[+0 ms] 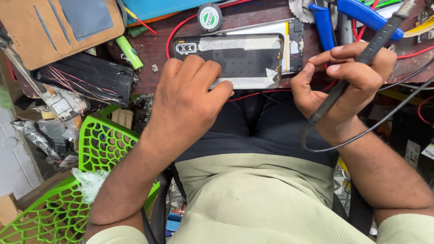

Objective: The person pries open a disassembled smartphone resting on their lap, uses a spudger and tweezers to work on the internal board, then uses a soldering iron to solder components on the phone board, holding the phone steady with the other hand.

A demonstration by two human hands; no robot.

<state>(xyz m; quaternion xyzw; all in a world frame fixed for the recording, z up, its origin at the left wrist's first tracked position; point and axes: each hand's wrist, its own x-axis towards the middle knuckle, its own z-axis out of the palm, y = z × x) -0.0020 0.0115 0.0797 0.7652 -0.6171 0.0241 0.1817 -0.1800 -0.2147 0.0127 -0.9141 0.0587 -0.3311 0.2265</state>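
A dark phone back cover (pixel 239 56) with a camera cut-out and strips of pale tape lies at the wooden bench's front edge. Behind it sits the opened phone body (pixel 291 43) with its battery showing. My left hand (pixel 187 97) rests on the cover's near left corner, fingers spread over it and thumb along its front edge. My right hand (pixel 346 83) is just right of the cover and grips a dark pen-shaped tool (pixel 373 45) whose black cable (pixel 325 144) loops down past my wrist. The tool's tip is out of view above.
Blue-handled pliers (pixel 348 18) lie at the back right, a round tape roll (pixel 209 17) at the back centre. A black opened device with wires (pixel 86 77) and a brown wallet case (pixel 54 27) are on the left. A green mesh chair (pixel 97 149) stands low left. Red wires (pixel 181 27) cross the bench.
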